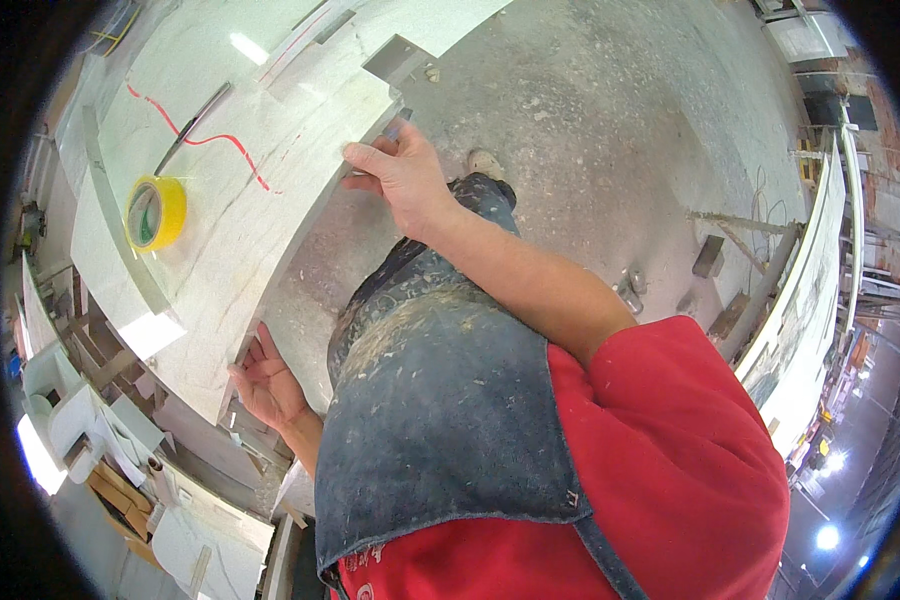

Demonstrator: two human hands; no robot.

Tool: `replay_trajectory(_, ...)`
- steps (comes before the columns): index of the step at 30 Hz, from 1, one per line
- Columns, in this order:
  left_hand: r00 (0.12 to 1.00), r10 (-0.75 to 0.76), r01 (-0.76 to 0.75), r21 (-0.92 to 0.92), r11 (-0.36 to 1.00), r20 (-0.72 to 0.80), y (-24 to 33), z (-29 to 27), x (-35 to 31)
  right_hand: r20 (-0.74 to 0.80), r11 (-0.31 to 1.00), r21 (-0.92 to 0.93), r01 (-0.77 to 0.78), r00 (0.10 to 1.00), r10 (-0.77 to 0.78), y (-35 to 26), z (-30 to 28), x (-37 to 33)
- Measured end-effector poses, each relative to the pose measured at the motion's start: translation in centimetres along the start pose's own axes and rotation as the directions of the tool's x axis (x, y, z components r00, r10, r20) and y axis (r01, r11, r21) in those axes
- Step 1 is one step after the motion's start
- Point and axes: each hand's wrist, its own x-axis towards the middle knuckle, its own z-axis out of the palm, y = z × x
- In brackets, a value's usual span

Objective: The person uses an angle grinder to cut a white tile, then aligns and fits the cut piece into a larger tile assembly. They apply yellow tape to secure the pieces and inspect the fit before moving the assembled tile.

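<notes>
A long piece of white, grey-veined stone slab (235, 255) lies in front of me with its near edge toward my body. My right hand (410, 185) grips that edge close to its far right corner, thumb and fingers closed about it. Lower down, my left hand (270, 388) holds the same edge near the slab's near left end, its palm partly turned up. On the stone rest a roll of yellow tape (156, 214) and a dark, slim pen-like tool (192, 128). A wavy red line is marked across the surface beside them.
A small grey rectangular block (396, 60) sits at the slab's far right edge. The dusty concrete floor (590, 130) stretches to the right, where large slabs (795, 330) lean on a rack. Offcuts and a cardboard box (120, 505) lie at the lower left.
</notes>
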Motion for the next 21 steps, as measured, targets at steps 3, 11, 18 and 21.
replay_trajectory(3,1.000,-0.010,0.010,-0.013,1.000,0.022,0.0,-0.2,0.1,0.003,1.000,0.014,0.013,1.000,-0.013,-0.2,0.1,-0.2)
replay_trajectory(11,1.000,0.012,-0.011,0.110,0.994,-0.005,-0.3,0.9,-0.2,0.025,1.000,-0.020,0.005,1.000,-0.005,-0.2,-0.2,0.2)
replay_trajectory(18,1.000,0.010,-0.009,0.127,0.992,-0.010,-0.2,1.5,-0.4,-0.046,1.000,-0.004,-0.021,0.999,0.021,0.2,-0.2,0.3)
replay_trajectory(21,0.999,-0.024,0.026,0.083,0.996,-0.021,0.5,1.2,-0.4,-0.047,0.999,0.015,-0.040,0.998,0.041,0.1,-0.2,0.3)
